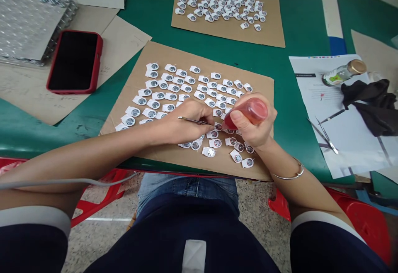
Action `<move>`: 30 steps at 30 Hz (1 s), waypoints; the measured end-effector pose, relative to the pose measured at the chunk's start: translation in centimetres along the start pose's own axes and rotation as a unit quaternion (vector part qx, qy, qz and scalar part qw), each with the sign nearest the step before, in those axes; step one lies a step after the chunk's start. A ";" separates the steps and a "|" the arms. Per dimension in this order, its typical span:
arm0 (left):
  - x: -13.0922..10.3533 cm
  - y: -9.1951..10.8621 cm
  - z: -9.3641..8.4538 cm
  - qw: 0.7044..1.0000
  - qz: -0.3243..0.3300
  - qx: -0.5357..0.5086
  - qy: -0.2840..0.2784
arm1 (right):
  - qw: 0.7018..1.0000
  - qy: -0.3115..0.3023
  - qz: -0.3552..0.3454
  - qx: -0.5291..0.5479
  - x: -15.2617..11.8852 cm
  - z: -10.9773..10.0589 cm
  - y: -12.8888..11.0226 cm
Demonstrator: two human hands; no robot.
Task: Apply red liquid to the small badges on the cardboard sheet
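Note:
My left hand [191,121] is closed in a pinch on slim metal tweezers [190,119], whose tip reaches a small round silver part. My right hand [256,130] is wrapped around a soft bottle of red liquid [251,111], tilted with its lower end toward the same spot; its nozzle is mostly hidden. Under both hands lies a brown cardboard sheet [124,103] bearing several rows of round silver parts with white tabs [195,69]. Some parts nearest my right hand, such as one silver part [215,143], show reddish marks. My hands cover part of the rows.
Farther back, a second cardboard sheet [199,26] carries more such parts. To the left are a red-cased phone [74,61] and bubble wrap [27,24]. On the right, printed paper [314,94] holds a glass jar [343,73], small scissors [326,136] and black cloth [373,103].

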State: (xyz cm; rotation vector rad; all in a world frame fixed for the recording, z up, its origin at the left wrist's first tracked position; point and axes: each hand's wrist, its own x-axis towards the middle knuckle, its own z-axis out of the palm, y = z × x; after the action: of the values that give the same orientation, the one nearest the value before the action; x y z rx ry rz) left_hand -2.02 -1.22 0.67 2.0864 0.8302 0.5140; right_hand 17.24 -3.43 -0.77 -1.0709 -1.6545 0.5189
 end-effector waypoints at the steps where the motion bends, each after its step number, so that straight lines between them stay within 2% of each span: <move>1: 0.0 -0.1 0.1 1.000 -0.004 0.000 0.002 | 1.000 0.013 0.005 0.026 0.2 -0.1 0.0; 5: 0.1 -0.3 -0.2 0.998 -0.056 -0.016 0.006 | 0.977 0.114 0.051 0.175 1.8 -1.1 0.4; 8: 0.4 0.2 -1.3 0.993 -0.095 -0.054 0.052 | 0.951 0.180 0.072 0.239 3.1 -2.4 1.3; 11: 0.3 1.5 -2.9 0.987 -0.078 -0.071 0.126 | 0.936 0.211 0.096 0.265 3.9 -3.6 2.4; 15: -1.3 3.4 -3.8 0.982 -0.065 0.018 0.175 | 0.945 0.194 0.131 0.230 3.8 -4.4 3.2; 18: -3.3 3.6 -2.8 0.980 -0.044 0.097 0.167 | 0.960 0.176 0.121 0.183 3.3 -4.2 3.0; 21: -5.2 2.8 -0.4 0.974 0.049 0.163 0.149 | 0.969 0.165 0.100 0.152 2.9 -3.4 2.0; 23: -6.1 2.2 1.5 0.972 0.081 0.183 0.124 | 0.972 0.151 0.089 0.154 2.6 -2.7 1.1; 26: -6.8 1.9 3.7 0.969 0.097 0.190 0.125 | 0.972 0.126 0.062 0.189 2.1 -1.5 -0.1; 30: -6.5 2.0 4.9 0.966 0.100 0.203 0.127 | 0.974 0.087 0.051 0.201 1.2 -0.7 -0.9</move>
State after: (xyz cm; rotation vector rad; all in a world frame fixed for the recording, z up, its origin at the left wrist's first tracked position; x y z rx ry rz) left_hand -2.84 -9.38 -1.06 2.5342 0.9371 0.7868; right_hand 17.49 -2.96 0.79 -0.8756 -1.2767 0.7686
